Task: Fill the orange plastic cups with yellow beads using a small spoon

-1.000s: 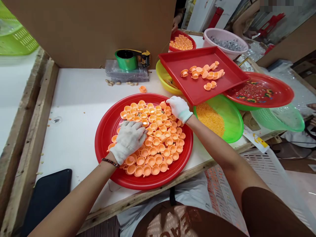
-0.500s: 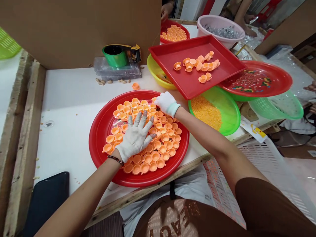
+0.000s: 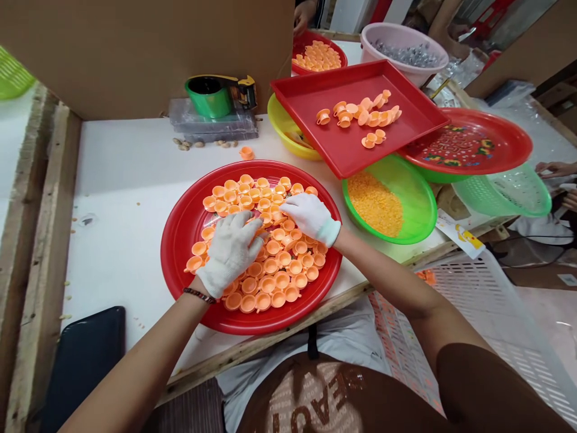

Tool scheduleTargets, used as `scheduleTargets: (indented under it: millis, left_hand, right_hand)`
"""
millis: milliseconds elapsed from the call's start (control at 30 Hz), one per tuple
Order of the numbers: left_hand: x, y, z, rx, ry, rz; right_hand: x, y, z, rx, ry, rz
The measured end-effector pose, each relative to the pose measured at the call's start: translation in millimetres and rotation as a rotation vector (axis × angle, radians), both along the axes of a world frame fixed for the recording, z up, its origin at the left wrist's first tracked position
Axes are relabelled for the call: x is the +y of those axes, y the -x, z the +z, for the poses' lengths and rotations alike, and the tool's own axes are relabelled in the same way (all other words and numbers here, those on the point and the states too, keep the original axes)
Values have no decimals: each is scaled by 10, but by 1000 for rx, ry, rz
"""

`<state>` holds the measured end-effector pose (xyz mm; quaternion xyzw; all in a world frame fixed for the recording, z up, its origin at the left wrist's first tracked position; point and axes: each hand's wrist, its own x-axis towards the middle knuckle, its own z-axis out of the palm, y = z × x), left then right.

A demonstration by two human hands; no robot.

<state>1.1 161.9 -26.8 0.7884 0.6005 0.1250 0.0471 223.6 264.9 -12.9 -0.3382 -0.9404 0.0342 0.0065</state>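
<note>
Most orange cups (image 3: pixel 273 247) face upward, a few tilted sideways.

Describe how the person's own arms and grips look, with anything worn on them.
The left grip wears an off-white fabric glove, with a dark beaded bracelet at the wrist. The right grip wears a white glove with a pale mint-green cuff. Left forearm and right forearm are bare; a short brown sleeve shows on the right.
</note>
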Motion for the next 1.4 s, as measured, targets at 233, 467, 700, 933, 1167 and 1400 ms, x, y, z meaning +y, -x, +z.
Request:
scheduleTargets:
  millis: [233, 467, 700, 933, 1167, 1400]
  left_hand:
    - [-40, 25, -56, 24, 45, 47]
    - [28, 38, -70, 14, 28, 65]
    - [43, 10, -3, 26, 12, 76]
    - [110, -114, 78, 32, 44, -83]
    - [110, -426, 86, -56, 48, -91]
    - [37, -708, -10, -208, 30, -79]
  right_hand:
    - [-4, 165, 45, 15, 107, 62]
    - [-91, 177, -44, -49, 16, 165]
    - [227, -112, 232, -223, -83, -591]
    - [418, 63, 348, -274, 88, -625]
    - [554, 51, 441, -267, 174, -622]
    - [430, 13, 470, -292, 201, -576]
